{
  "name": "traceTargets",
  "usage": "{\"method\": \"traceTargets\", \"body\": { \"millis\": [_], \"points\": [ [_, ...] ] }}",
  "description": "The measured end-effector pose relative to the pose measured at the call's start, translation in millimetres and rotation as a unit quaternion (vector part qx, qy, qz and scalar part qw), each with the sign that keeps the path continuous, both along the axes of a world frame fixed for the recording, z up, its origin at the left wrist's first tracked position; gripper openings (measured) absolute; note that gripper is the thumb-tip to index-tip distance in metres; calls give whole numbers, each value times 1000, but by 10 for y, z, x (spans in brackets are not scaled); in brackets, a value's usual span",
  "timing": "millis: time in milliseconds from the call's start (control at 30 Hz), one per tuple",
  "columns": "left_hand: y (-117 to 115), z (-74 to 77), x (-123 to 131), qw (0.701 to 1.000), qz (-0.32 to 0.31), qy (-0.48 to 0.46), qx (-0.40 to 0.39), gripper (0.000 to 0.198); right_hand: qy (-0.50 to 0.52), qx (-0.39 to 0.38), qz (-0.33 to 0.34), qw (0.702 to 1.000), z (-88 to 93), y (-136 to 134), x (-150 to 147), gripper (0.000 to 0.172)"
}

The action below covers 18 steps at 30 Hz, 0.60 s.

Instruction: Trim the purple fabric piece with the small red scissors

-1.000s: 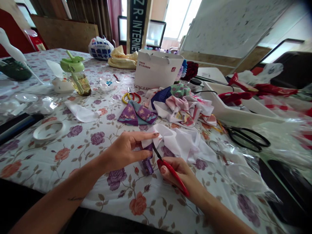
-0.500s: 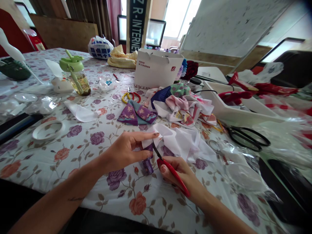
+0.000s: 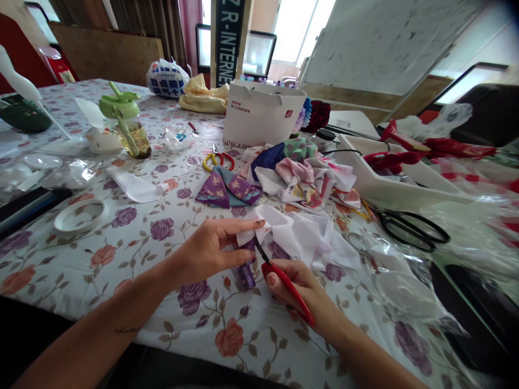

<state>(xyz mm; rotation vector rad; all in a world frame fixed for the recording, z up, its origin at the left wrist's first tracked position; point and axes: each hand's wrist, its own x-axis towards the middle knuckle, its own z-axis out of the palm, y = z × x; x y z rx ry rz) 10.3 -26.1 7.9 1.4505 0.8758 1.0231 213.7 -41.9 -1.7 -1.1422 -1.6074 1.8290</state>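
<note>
My right hand (image 3: 298, 289) is closed round the red handles of a pair of scissors (image 3: 291, 296). Their dark blades point up and left, at the edge of the fabric by my left fingertips. My left hand (image 3: 211, 243) pinches the left end of a piece of white fabric (image 3: 300, 232), which spreads in folds to the right on the table. Below my left fingers hangs a narrow strip of purple patterned fabric (image 3: 245, 276), beside the blades. Whether the strip joins the white fabric is hidden by my fingers.
Beyond my hands lie a purple and teal fabric piece (image 3: 229, 188), a heap of printed fabrics (image 3: 306, 175) and red-and-yellow-handled pliers (image 3: 218, 160). To the left are a tape roll (image 3: 61, 220) and a green-lidded bottle (image 3: 132, 138). Black-handled scissors (image 3: 417, 229) and a white tray (image 3: 377, 186) stand right.
Both hands, the scissors and the fabric stay in nearly the same place. Only a very slight shift shows at the blades and fingertips.
</note>
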Motion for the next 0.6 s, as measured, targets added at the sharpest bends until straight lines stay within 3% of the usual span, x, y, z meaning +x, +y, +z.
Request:
{"method": "traceTargets", "body": {
  "millis": [600],
  "points": [
    [-1, 14, 0, 999, -3, -15, -28, 51, 0, -1, 1, 1000, -16, 15, 3, 54]
  ]
}}
